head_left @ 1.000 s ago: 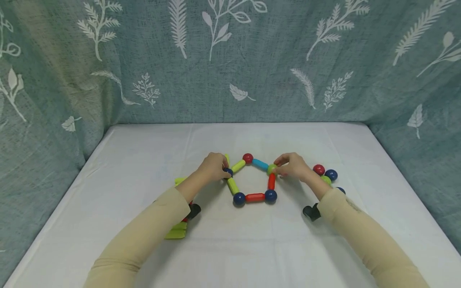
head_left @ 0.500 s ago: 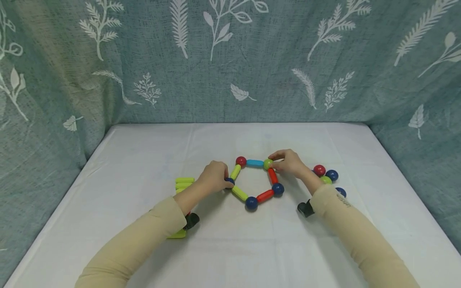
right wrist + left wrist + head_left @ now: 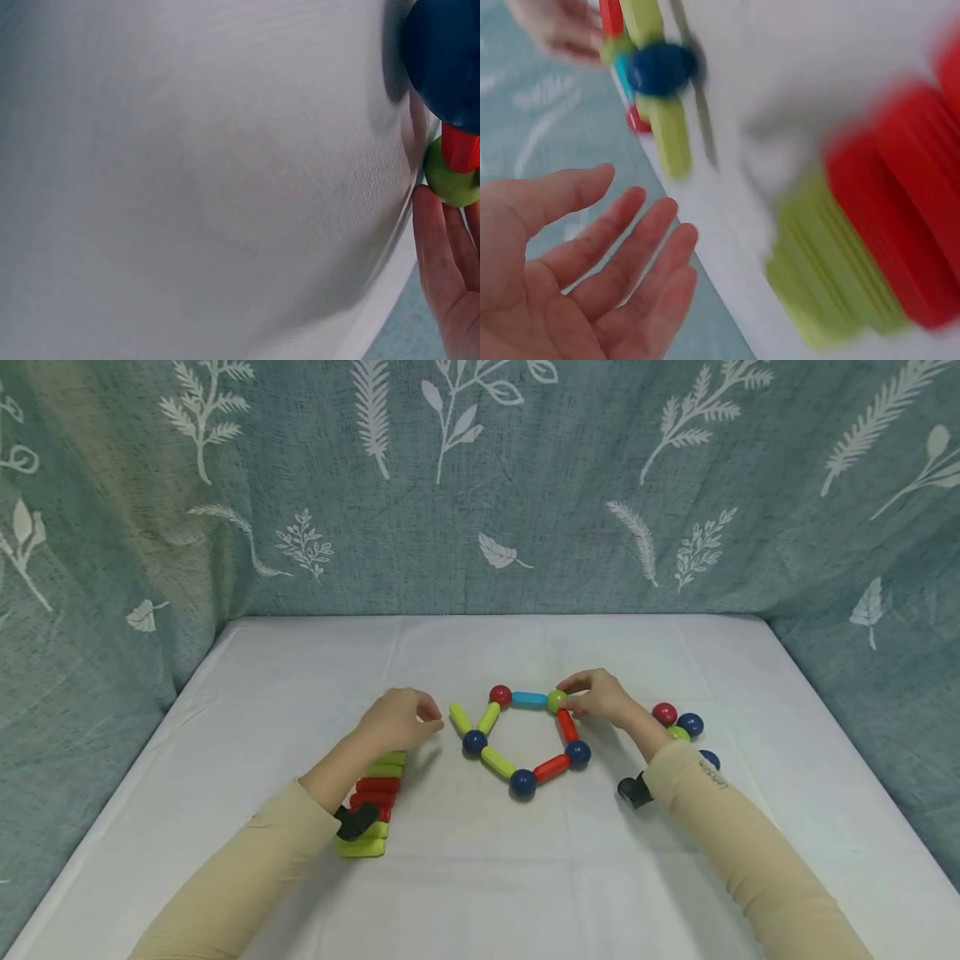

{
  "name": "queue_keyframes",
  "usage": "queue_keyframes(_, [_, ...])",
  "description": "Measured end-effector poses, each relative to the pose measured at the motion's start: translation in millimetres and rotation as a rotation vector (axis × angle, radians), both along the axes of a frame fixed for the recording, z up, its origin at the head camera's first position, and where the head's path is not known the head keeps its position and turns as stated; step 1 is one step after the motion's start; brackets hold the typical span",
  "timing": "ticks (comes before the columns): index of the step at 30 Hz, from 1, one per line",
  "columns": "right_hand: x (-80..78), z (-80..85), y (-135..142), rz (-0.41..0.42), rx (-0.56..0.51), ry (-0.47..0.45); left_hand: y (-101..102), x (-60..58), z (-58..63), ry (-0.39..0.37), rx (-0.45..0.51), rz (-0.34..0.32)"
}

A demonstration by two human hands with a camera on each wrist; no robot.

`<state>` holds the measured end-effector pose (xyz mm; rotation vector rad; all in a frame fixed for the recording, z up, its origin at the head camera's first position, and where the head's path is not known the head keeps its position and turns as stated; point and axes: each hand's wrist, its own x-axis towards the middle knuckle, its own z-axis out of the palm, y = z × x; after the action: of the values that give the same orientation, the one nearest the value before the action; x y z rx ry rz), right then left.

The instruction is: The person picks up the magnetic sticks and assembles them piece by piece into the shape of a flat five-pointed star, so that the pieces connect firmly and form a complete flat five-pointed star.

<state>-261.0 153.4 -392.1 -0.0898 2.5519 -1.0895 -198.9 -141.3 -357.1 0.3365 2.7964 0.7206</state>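
A five-sided ring of magnetic rods and balls lies mid-table in the head view. At its upper right my right hand (image 3: 600,696) pinches the green ball (image 3: 557,700), which joins a light-blue rod (image 3: 529,700) and a red rod (image 3: 567,725). A red ball (image 3: 500,696) forms the top left corner. From the dark blue ball (image 3: 474,742) at the left corner, an extra yellow-green rod (image 3: 461,718) points outward, up and left. My left hand (image 3: 401,720) hovers left of that rod, apart from it; in the left wrist view its palm and spread fingers (image 3: 664,259) hold nothing.
Yellow-green and red rods (image 3: 377,785) lie in a column under my left forearm. Beside my right forearm rest loose balls: red (image 3: 664,714), dark blue (image 3: 691,724) and green (image 3: 678,734), with another blue one partly hidden. A patterned curtain (image 3: 480,527) hangs behind the table.
The ring turned and shifted slightly between the hands. My left hand let go of the left blue ball and moved away to the left. My right hand stays at the green ball.
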Motion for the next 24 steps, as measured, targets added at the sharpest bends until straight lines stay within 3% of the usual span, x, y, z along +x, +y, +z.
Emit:
queue_keyframes(5, [0.7,1.9,-0.4,-0.008,-0.003,-0.008,-40.7,-3.6,-8.2,-0.021,0.058,-0.006])
queue_keyframes(10, [1.3,2.2,0.0,-0.005,-0.010,-0.010,-65.0,-4.1,-21.1,-0.068,0.068,-0.013])
queue_keyframes(24, [-0.5,-0.1,2.4,-0.002,-0.021,-0.025,-86.1,-5.9,-28.6,-0.083,0.068,-0.006])
